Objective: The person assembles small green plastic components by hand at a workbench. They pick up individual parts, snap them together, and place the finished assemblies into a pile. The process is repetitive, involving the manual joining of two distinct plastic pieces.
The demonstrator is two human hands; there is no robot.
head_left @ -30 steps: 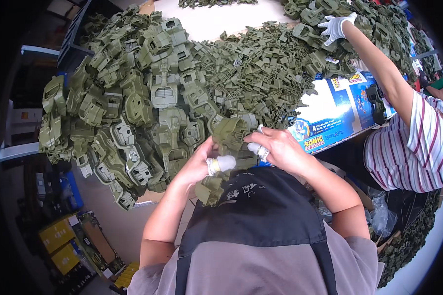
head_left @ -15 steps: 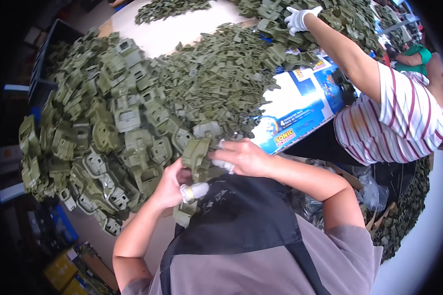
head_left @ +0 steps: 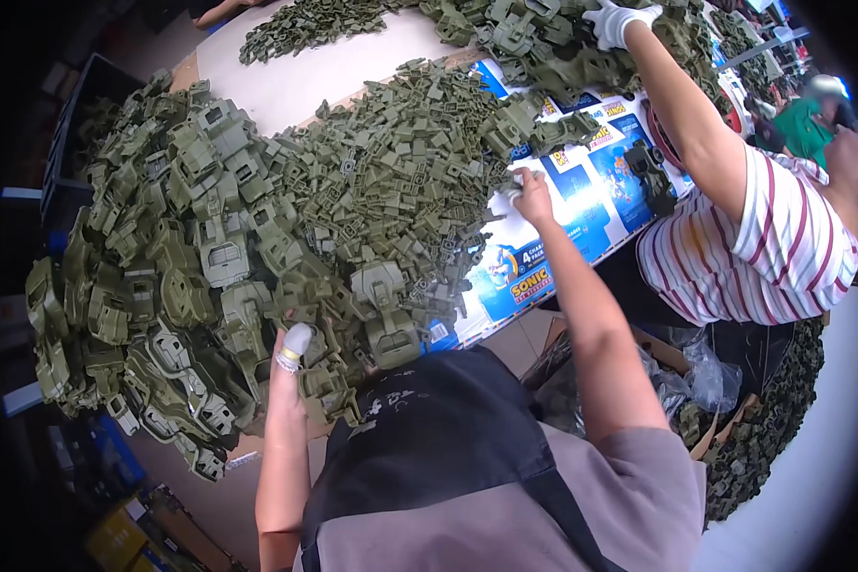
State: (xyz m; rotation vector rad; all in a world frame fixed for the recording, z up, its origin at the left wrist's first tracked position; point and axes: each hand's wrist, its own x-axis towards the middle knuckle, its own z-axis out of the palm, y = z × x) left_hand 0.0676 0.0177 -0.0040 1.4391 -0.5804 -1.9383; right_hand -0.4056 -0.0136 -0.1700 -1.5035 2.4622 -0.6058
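Observation:
My left hand (head_left: 292, 360) rests low at the near edge of the heap, its thumb wrapped in white. It lies against olive-green moulded plastic parts (head_left: 326, 379); its other fingers are mostly hidden. My right hand (head_left: 532, 198), with white wrapping on a digit, reaches out over blue-and-white printed cardboard (head_left: 582, 205). Its fingers are slightly apart beside the right edge of a pile of small green plastic pieces (head_left: 400, 157), and no part shows between them. A larger boxy green part (head_left: 386, 305) lies between my arms, near my black apron.
Large green shells (head_left: 176, 276) are heaped at the left. A co-worker in a striped shirt (head_left: 748, 229) reaches a white-gloved hand (head_left: 622, 21) into another green heap (head_left: 543, 48). Clear plastic bags (head_left: 705, 372) lie in a carton at the right.
My hands were together over a green part in front of my apron. They have parted: the right stretched forward and right, the left moved left. The green part is no longer between them.

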